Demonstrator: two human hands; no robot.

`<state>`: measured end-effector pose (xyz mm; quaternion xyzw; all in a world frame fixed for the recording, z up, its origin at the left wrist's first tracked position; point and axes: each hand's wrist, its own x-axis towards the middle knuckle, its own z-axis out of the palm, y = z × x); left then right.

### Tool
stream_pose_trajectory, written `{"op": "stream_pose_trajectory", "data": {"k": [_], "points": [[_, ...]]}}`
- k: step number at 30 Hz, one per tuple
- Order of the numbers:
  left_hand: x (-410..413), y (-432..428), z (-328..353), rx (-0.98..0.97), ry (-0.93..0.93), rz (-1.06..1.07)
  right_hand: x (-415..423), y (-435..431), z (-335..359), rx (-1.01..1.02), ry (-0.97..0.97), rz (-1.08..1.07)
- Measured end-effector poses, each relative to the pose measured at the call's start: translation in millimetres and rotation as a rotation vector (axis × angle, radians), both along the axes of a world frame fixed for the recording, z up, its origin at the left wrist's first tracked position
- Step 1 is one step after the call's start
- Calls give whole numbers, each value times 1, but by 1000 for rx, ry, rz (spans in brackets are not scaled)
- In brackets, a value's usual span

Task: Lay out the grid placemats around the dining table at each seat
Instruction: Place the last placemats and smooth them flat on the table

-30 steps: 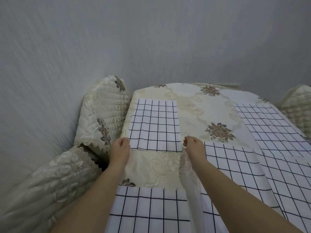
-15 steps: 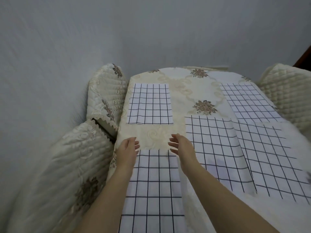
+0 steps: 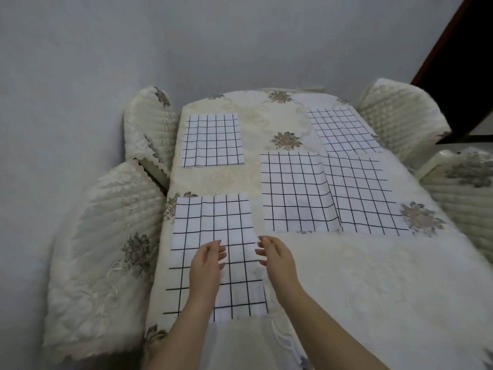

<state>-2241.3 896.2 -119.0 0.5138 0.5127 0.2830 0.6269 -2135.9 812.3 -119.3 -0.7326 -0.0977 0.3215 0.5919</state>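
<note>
Head cam, the only view here: looking down the length of a dining table (image 3: 360,284) covered in a cream embroidered cloth with brownish flower patches.

There are 5 grid placemats on it, all white with black lines. The near-left mat (image 3: 213,222) lies flat along the left edge, right in front of the person. The far-left mat (image 3: 212,141) sits further up the same edge, with a strip of bare cloth between the 2. The middle mat (image 3: 294,190) is around the centre of the table, and its right edge laps over the near-right mat (image 3: 365,198). The far-right mat (image 3: 342,129) is up by the far right corner, and its near edge meets the near-right one.

Both hands are out over the near-left mat. The left hand (image 3: 206,263) is above the middle of the mat and the right hand (image 3: 277,259) is at its right edge, palms turned toward each other. Fingers on both are loosely curled and gripping nothing. Can't tell if either hand is actually touching the fabric.

Chairs in quilted cream covers: 2 on the left, the near-left chair (image 3: 106,249) and the far-left chair (image 3: 149,124), plus the far-right chair (image 3: 400,113) and the near-right chair (image 3: 464,188). Plain grey wall (image 3: 240,36) behind, dark door frame (image 3: 458,49) top right.
</note>
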Motion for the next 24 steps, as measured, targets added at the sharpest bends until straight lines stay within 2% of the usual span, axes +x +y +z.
{"op": "stream_pose_trajectory", "data": {"k": [11, 24], "points": [[23, -93, 7, -40, -23, -261, -9, -99, 11, -1, -12, -231], [77, -226, 4, -72, -22, -709, 4, -253, 6, -39, 6, -695]]}}
